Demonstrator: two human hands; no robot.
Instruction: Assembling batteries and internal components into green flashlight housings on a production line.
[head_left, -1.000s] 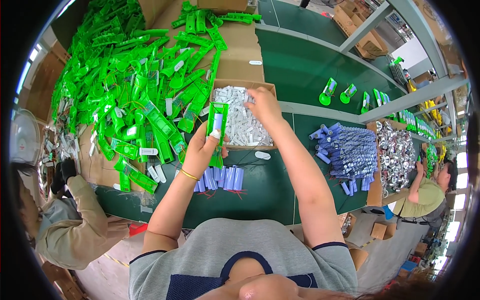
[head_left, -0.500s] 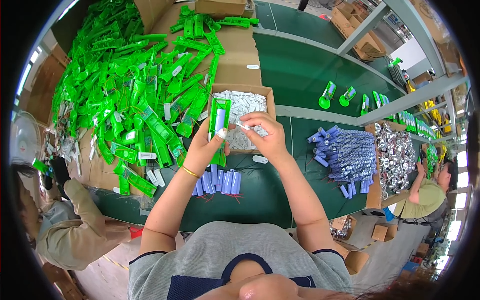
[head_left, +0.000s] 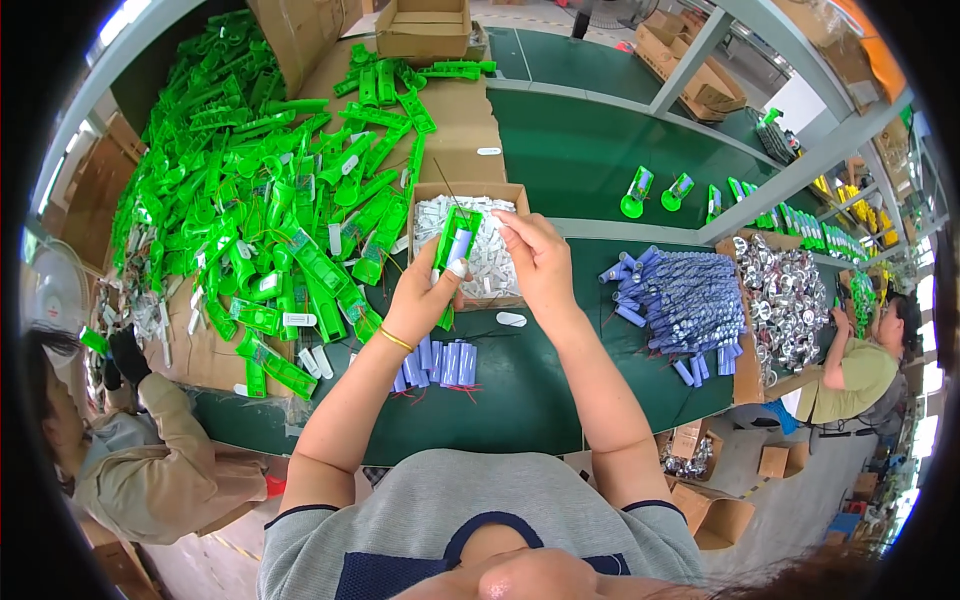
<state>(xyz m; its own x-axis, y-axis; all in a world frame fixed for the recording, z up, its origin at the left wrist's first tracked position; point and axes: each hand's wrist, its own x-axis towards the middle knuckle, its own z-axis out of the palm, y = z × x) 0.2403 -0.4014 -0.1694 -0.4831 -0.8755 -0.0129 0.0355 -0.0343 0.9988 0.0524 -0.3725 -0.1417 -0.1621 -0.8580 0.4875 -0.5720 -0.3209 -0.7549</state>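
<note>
My left hand (head_left: 415,302) is closed around a narrow green plastic casing (head_left: 445,250), held tilted above the small-parts box. A purple-blue cylindrical battery (head_left: 461,243) lies inside it, beside my thumb, which has a white covering at its tip. A dark thin wire (head_left: 446,180) sticks up from the casing's top. My right hand (head_left: 541,268) is closed in a pinch just right of the casing; whatever its fingertips hold blends into the white pieces behind. Beneath both hands is a cardboard box (head_left: 519,203) of small white parts. Several batteries (head_left: 457,364) stand together nearer me.
Green casings (head_left: 250,200) are heaped at left. On the right are stacked batteries (head_left: 690,300) and a box of shiny round parts (head_left: 780,300). A metal frame rail (head_left: 630,232) crosses the table. One person (head_left: 150,460) works at left, another (head_left: 860,370) at right.
My left hand has tilted the casing to the right. My right hand has moved up a little, to beside the casing's top end. The view has shifted slightly.
</note>
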